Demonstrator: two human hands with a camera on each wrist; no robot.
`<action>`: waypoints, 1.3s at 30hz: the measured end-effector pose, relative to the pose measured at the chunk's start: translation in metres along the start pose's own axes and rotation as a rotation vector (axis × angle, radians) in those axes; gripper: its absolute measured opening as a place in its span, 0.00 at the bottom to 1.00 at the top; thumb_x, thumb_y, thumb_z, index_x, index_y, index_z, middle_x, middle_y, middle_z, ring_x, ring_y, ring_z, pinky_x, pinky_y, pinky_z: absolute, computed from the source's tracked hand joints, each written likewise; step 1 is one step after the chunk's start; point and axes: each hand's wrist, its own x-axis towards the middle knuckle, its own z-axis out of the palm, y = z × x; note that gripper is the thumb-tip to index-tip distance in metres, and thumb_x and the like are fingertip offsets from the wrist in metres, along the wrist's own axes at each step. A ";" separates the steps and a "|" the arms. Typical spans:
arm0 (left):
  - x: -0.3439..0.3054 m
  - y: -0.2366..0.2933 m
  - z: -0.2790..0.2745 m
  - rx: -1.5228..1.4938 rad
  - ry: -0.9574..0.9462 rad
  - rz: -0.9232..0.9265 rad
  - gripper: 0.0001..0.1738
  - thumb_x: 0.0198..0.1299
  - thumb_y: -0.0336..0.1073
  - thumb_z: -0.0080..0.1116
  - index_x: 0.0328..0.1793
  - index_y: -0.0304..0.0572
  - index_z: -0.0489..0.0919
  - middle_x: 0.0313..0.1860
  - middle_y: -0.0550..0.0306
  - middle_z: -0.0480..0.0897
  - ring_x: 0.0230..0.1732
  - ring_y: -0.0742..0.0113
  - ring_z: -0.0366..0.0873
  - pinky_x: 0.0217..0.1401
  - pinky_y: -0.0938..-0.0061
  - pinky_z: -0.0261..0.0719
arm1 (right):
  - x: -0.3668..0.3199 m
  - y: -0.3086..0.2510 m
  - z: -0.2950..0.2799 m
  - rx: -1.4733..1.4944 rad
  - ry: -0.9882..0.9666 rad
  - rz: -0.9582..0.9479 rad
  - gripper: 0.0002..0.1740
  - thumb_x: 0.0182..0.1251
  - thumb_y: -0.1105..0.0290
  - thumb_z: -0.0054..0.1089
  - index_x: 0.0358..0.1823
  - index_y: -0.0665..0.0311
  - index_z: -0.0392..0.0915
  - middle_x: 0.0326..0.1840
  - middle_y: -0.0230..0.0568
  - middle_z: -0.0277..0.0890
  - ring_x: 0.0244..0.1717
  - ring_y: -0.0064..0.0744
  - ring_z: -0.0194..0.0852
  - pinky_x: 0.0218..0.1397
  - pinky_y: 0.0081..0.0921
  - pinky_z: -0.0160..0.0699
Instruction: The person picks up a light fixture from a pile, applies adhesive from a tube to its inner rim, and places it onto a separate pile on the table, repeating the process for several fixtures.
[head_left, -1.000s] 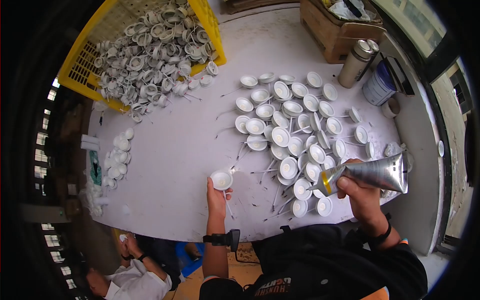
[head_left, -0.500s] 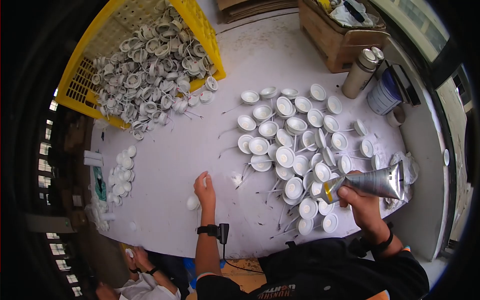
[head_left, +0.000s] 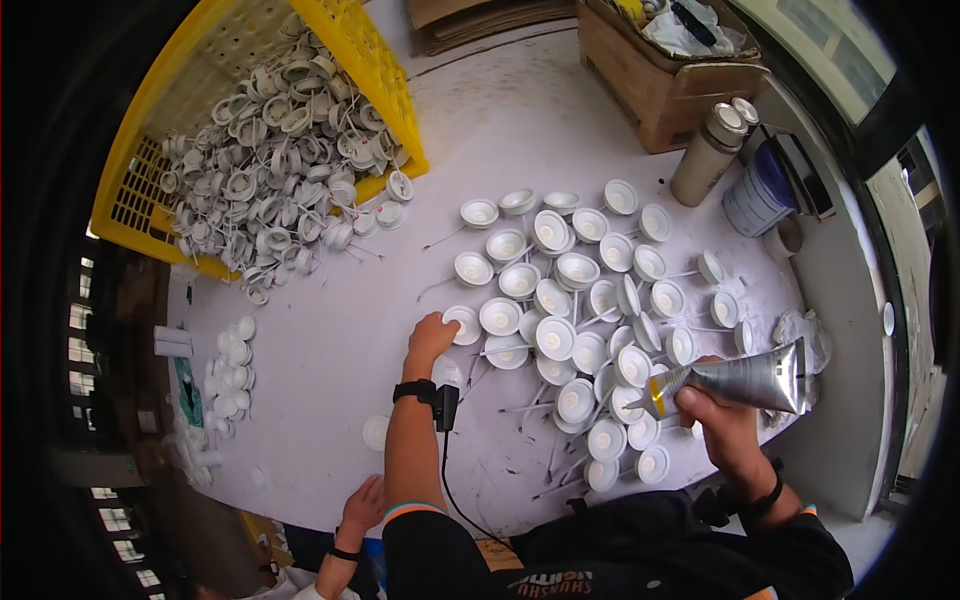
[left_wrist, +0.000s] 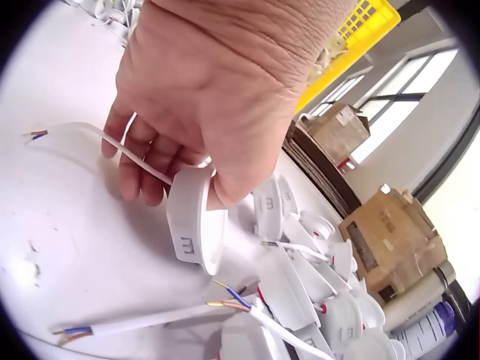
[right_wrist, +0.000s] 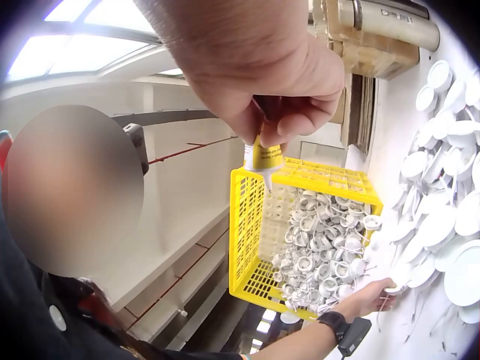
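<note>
At the left edge of a group of round white downlights [head_left: 555, 338], my left hand [head_left: 430, 338] pinches one downlight [head_left: 462, 325] by its rim. The left wrist view has this downlight [left_wrist: 187, 217] tipped on edge between thumb and fingers, its white cable trailing under the fingers to bare wire ends. My right hand [head_left: 728, 425] grips a silver squeeze tube [head_left: 750, 374] with a yellow band, held over the right side of the group. In the right wrist view the tube's pale nozzle [right_wrist: 268, 180] points down. A single white disc [head_left: 376, 432] lies on the table beside my left forearm.
A yellow crate [head_left: 400, 110] on its side spills many white lamp rings at the back left. Small white domes [head_left: 232, 375] lie at the left edge. A cardboard box [head_left: 650, 90], a steel flask [head_left: 708, 155] and a bucket [head_left: 757, 195] stand back right. Another person's hand [head_left: 362, 503] is near the front edge.
My left hand held a raised downlight, then was left of the group beside a disc on the table; now it has moved to another downlight at the group's edge. The right hand keeps the tube.
</note>
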 end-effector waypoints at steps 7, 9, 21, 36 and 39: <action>-0.105 -0.018 -0.018 -1.097 -0.246 -0.108 0.22 0.50 0.41 0.44 0.48 0.34 0.69 0.31 0.48 0.78 0.22 0.73 0.72 0.23 0.78 0.69 | -0.014 -0.010 0.002 -0.014 -0.072 -0.028 0.10 0.54 0.68 0.58 0.31 0.66 0.68 0.23 0.31 0.67 0.22 0.17 0.64 0.26 0.15 0.65; -0.138 -0.016 -0.012 -1.354 -0.271 -0.018 0.22 0.51 0.41 0.43 0.51 0.34 0.68 0.33 0.47 0.78 0.21 0.73 0.71 0.21 0.78 0.69 | -0.019 -0.012 0.004 -0.029 -0.090 -0.014 0.12 0.50 0.70 0.59 0.34 0.67 0.68 0.24 0.33 0.67 0.22 0.19 0.64 0.24 0.15 0.65; -0.289 0.098 0.030 -2.177 -0.695 0.201 0.29 0.62 0.55 0.28 0.62 0.46 0.57 0.55 0.42 0.67 0.32 0.58 0.74 0.26 0.73 0.69 | -0.041 -0.023 0.010 -0.412 -0.200 -0.473 0.10 0.49 0.73 0.59 0.34 0.66 0.72 0.28 0.38 0.69 0.27 0.27 0.69 0.29 0.21 0.69; -0.317 0.119 0.031 -1.960 -0.788 0.356 0.30 0.62 0.53 0.32 0.64 0.43 0.50 0.43 0.46 0.72 0.30 0.61 0.75 0.23 0.76 0.72 | -0.046 -0.042 0.025 -0.735 -0.280 -0.759 0.07 0.47 0.78 0.61 0.30 0.64 0.75 0.31 0.35 0.73 0.31 0.30 0.73 0.32 0.23 0.73; -0.317 0.119 0.031 -1.960 -0.794 0.368 0.31 0.62 0.53 0.33 0.64 0.43 0.49 0.44 0.46 0.71 0.31 0.61 0.75 0.23 0.76 0.72 | -0.047 -0.045 0.025 -0.740 -0.283 -0.751 0.07 0.47 0.78 0.61 0.30 0.64 0.75 0.31 0.35 0.73 0.30 0.30 0.73 0.32 0.22 0.73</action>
